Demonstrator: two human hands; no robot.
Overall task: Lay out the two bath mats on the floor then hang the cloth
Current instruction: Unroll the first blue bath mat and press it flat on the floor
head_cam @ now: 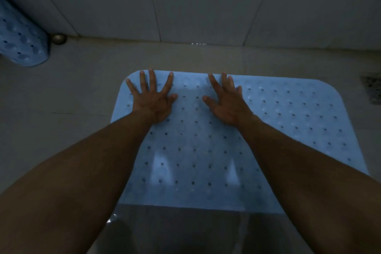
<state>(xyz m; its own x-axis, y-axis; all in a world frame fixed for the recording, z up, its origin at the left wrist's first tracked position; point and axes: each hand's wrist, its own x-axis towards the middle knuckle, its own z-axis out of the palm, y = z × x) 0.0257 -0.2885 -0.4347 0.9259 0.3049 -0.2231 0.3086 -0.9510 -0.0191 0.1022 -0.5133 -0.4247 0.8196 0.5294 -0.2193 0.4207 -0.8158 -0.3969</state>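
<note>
Down on the tiled floor, just short of the wall: first bath mat spread flat, pale blue, dotted with holes, far edge running roughly along the wall. On its far left corner, left hand palm down, fingers splayed wide, gripping nothing. Beside it, nearer the middle of that edge, right hand also palm down, fingers straight and closer together, likewise holding nothing. Likely pressing to seat the mat against the tile and flatten any lift at that end. Well apart at far left, second bath mat rolled up, standing on end by the wall, not yet laid out. Near it at the wall's foot, small round metal fitting, perhaps a door stop, too dim to be sure. No cloth anywhere in view. As for containers: none seen, only a floor drain at the right edge, dark grating cut off by the frame.
</note>
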